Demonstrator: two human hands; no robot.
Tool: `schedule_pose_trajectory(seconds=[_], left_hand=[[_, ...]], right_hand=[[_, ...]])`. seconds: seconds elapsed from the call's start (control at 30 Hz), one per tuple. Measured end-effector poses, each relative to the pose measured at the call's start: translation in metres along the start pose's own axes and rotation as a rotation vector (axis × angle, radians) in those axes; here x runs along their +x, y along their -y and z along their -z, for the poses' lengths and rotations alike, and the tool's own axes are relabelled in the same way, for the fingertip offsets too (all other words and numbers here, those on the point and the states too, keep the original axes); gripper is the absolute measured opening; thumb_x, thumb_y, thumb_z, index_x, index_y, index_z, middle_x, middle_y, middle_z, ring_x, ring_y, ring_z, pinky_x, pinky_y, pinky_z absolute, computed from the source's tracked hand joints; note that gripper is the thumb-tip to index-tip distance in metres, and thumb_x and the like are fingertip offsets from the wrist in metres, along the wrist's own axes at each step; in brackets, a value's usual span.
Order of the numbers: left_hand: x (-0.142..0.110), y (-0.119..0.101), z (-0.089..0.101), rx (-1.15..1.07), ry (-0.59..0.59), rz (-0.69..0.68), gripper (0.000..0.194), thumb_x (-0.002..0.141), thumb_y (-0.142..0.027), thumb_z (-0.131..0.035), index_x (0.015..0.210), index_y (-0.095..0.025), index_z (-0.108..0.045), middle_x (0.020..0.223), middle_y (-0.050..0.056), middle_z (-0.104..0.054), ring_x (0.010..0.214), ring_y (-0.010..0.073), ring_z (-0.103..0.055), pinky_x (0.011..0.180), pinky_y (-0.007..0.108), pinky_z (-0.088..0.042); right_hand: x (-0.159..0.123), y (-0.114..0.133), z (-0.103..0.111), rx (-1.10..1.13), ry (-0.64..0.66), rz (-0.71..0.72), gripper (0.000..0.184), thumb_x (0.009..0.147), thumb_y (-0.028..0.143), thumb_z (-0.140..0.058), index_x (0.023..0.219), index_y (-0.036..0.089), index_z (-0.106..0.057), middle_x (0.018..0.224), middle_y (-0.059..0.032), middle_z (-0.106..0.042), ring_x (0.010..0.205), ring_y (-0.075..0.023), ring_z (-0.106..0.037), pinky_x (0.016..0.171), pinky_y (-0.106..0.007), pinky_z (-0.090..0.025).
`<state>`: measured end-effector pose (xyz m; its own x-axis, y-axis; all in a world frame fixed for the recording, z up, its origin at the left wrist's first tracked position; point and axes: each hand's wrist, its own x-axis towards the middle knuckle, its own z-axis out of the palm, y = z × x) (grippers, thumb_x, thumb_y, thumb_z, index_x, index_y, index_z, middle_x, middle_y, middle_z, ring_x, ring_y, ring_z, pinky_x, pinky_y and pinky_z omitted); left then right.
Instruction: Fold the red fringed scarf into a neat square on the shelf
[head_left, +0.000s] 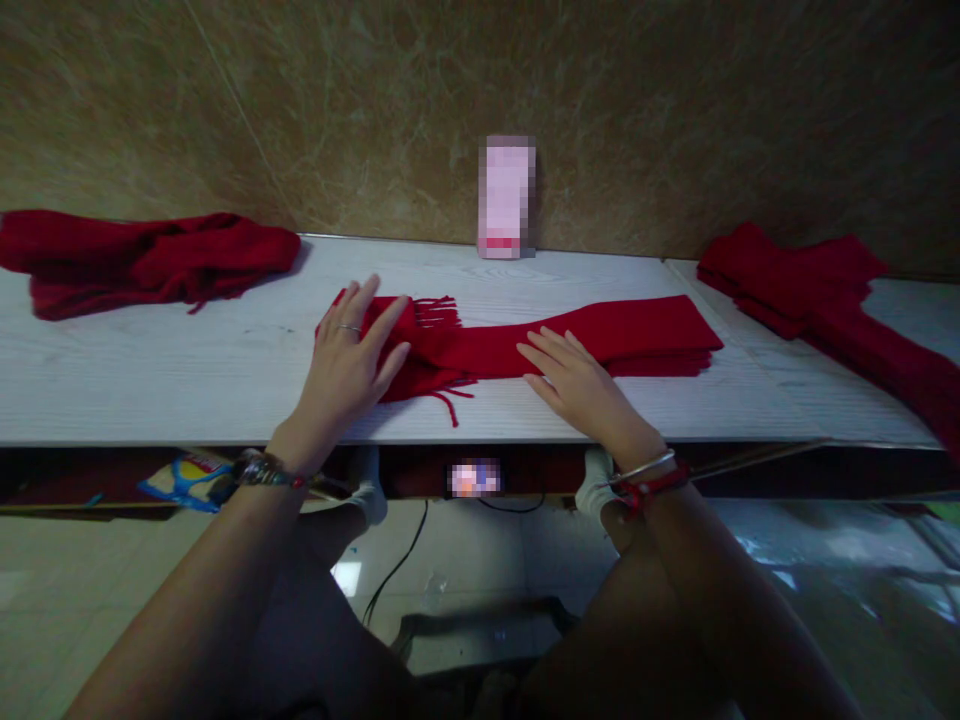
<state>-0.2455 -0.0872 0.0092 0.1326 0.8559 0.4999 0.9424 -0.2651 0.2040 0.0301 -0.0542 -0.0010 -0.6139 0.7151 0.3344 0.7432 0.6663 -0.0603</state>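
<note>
A folded red scarf (487,350) lies lengthwise on the white table in front of me. Its left end is bunched, with fringe strands sticking out above and below; the right end is flat and stacked in layers. My left hand (349,355) rests open on the fringed left part, fingers spread. Flat on the scarf's near edge, right of its middle, my right hand (581,385) has its fingers stretched out and touches the cloth. What lies under both palms is hidden.
Another red scarf (157,262) lies crumpled at the left, and a further red scarf (802,285) trails over the right side. A blurred pink object (507,195) leans on the marble-patterned wall (360,120). The white table (187,370) ends just before my knees; a blue packet (187,482) sits below.
</note>
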Motion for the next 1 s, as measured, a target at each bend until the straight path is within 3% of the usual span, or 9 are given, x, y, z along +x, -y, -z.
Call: schedule_pose_trajectory(seconds=[0.07, 0.17, 0.23, 0.3, 0.43, 0.57, 0.8, 1.0], left_hand=[[-0.003, 0.011, 0.002, -0.03, -0.07, 0.191, 0.055, 0.09, -0.04, -0.036, 0.14, -0.017, -0.035, 0.15, 0.011, -0.03, 0.139, 0.03, -0.021, 0.111, 0.049, -0.023], [-0.006, 0.024, 0.007, -0.12, 0.012, 0.443, 0.062, 0.092, -0.041, -0.03, 0.142, -0.005, -0.027, 0.141, 0.018, -0.042, 0.13, 0.0314, -0.039, 0.109, 0.047, -0.03], [-0.007, 0.027, 0.012, -0.183, 0.077, 0.548, 0.061, 0.093, -0.043, -0.026, 0.143, -0.008, -0.024, 0.135, 0.015, -0.05, 0.124, 0.0303, -0.047, 0.106, 0.048, -0.032], [-0.009, 0.027, 0.017, -0.218, 0.064, 0.599, 0.06, 0.093, -0.046, -0.025, 0.143, -0.014, -0.024, 0.134, 0.01, -0.053, 0.123, 0.0284, -0.048, 0.107, 0.048, -0.032], [-0.012, 0.031, 0.018, -0.219, -0.012, 0.575, 0.064, 0.092, -0.053, -0.024, 0.141, -0.012, -0.03, 0.131, 0.011, -0.055, 0.121, 0.0281, -0.05, 0.106, 0.045, -0.035], [-0.014, 0.041, 0.013, -0.166, -0.008, 0.516, 0.062, 0.09, -0.051, -0.025, 0.137, -0.012, -0.038, 0.125, 0.015, -0.059, 0.117, 0.0312, -0.054, 0.1, 0.048, -0.04], [-0.011, 0.046, 0.012, -0.169, 0.024, 0.511, 0.055, 0.089, -0.038, -0.026, 0.133, -0.009, -0.044, 0.125, 0.017, -0.059, 0.115, 0.0288, -0.056, 0.1, 0.045, -0.04], [-0.012, 0.051, 0.008, -0.214, 0.08, 0.469, 0.06, 0.086, -0.04, -0.024, 0.132, -0.008, -0.046, 0.116, 0.016, -0.065, 0.107, 0.0269, -0.061, 0.093, 0.042, -0.045]], right_hand=[[0.003, 0.003, -0.003, 0.009, -0.01, 0.009, 0.041, 0.092, 0.025, -0.04, 0.13, 0.016, -0.053, 0.137, -0.01, -0.051, 0.132, -0.0227, -0.038, 0.111, -0.047, -0.028], [0.008, 0.011, -0.009, 0.004, 0.013, 0.056, 0.041, 0.091, 0.027, -0.042, 0.13, 0.018, -0.052, 0.141, -0.01, -0.047, 0.133, -0.023, -0.037, 0.111, -0.046, -0.028], [0.013, 0.016, -0.01, -0.016, 0.009, 0.076, 0.042, 0.091, 0.029, -0.043, 0.131, 0.019, -0.051, 0.144, -0.0095, -0.043, 0.135, -0.0241, -0.033, 0.112, -0.048, -0.026], [0.018, 0.016, -0.008, -0.045, -0.027, 0.055, 0.042, 0.091, 0.03, -0.043, 0.132, 0.021, -0.05, 0.146, -0.0091, -0.04, 0.136, -0.0261, -0.03, 0.111, -0.052, -0.024], [0.021, 0.002, 0.002, -0.11, -0.164, -0.12, 0.043, 0.092, 0.031, -0.04, 0.132, 0.019, -0.049, 0.146, -0.0124, -0.039, 0.136, -0.032, -0.029, 0.107, -0.064, -0.019], [0.011, -0.019, 0.001, -0.167, -0.237, -0.301, 0.042, 0.093, 0.034, -0.037, 0.128, 0.018, -0.053, 0.141, -0.0151, -0.045, 0.133, -0.0366, -0.032, 0.102, -0.07, -0.02], [-0.003, -0.029, -0.011, -0.245, -0.186, -0.279, 0.04, 0.091, 0.033, -0.036, 0.116, 0.017, -0.063, 0.132, -0.0138, -0.055, 0.129, -0.0339, -0.04, 0.102, -0.06, -0.03], [-0.006, -0.046, -0.008, -0.335, -0.198, -0.311, 0.038, 0.089, 0.027, -0.038, 0.11, 0.014, -0.067, 0.126, -0.0145, -0.06, 0.122, -0.0338, -0.047, 0.099, -0.058, -0.034]])
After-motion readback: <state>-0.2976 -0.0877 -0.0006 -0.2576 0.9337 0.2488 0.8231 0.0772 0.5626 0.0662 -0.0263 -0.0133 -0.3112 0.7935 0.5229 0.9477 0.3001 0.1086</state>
